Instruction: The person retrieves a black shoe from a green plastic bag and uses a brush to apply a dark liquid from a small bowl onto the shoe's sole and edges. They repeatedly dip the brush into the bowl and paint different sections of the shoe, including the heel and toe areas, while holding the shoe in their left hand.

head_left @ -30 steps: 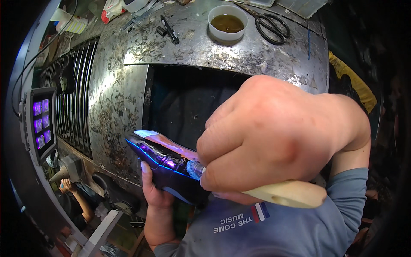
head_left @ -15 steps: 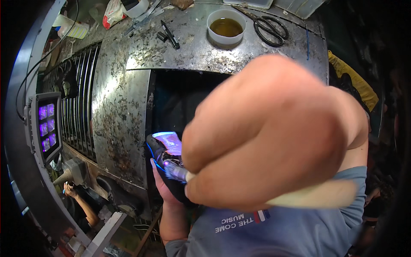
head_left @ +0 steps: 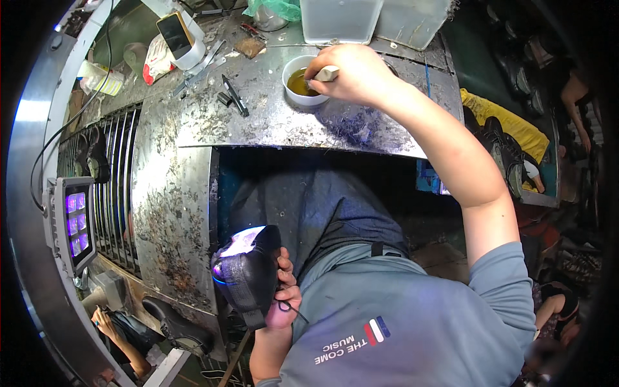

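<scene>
My left hand (head_left: 285,293) grips a black shoe (head_left: 248,284) low at the left, above my lap. The shoe's upper surface glows violet-white in the lamp light, and a dark strap or tongue hangs from it. A thin black cord dangles by my fingers. At the far side of the bench my right hand (head_left: 354,72) is closed round a brush, whose pale handle (head_left: 327,73) points back toward me. The brush's tip is hidden behind my fingers, over or in a white bowl (head_left: 288,72) of yellow-brown liquid (head_left: 298,84).
A lamp with violet cells (head_left: 77,222) stands at the left, beside metal bars bearing dark shoes (head_left: 97,155). On the worn metal bench lie a black marker (head_left: 235,97), a phone (head_left: 175,33) and plastic bins (head_left: 338,22). Another person's hand (head_left: 106,326) shows at lower left.
My right hand has carried the brush from the shoe to the bowl. My left hand has turned the shoe, and the view has shifted, showing more of the bench's far side.
</scene>
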### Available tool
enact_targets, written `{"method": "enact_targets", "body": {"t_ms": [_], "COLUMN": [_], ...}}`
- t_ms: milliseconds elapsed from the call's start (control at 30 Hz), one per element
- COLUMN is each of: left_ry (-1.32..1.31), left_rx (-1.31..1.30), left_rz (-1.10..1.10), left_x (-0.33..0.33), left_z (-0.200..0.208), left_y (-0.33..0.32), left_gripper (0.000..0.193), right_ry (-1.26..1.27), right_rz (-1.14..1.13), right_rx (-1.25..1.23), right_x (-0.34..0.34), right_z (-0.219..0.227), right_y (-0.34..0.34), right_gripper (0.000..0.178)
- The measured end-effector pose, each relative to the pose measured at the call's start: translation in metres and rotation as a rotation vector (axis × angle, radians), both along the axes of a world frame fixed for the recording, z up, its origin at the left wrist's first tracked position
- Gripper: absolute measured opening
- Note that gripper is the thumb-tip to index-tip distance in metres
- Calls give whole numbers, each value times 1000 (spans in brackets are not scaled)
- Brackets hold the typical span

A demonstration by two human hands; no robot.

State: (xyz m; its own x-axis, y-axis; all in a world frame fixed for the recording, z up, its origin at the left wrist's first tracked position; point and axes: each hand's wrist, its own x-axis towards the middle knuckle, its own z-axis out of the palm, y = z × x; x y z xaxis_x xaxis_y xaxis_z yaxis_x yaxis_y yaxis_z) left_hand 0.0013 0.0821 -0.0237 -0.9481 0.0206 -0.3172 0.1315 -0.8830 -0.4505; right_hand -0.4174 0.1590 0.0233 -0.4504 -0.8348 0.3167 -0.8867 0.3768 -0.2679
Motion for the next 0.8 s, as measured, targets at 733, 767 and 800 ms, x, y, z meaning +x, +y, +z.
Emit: {"method": "enact_targets", "body": {"t_ms": [733, 767, 800], "left_ry": [-49, -60, -68], "left_rx": [71, 79, 85], "left_rz": [27, 39, 47], "left_x": [-20, -19, -19], "left_z": [15, 15, 15], "left_y": [11, 13, 14], "left_gripper": [62, 62, 63], "right_ry": [-126, -98, -90], "right_rz": [95, 128, 105], "right_rx": [-523, -518, -436], "right_x": [13, 15, 14], "right_z": [24, 22, 15], "right_y": [11, 12, 15], "right_gripper": [24, 23, 21]}}
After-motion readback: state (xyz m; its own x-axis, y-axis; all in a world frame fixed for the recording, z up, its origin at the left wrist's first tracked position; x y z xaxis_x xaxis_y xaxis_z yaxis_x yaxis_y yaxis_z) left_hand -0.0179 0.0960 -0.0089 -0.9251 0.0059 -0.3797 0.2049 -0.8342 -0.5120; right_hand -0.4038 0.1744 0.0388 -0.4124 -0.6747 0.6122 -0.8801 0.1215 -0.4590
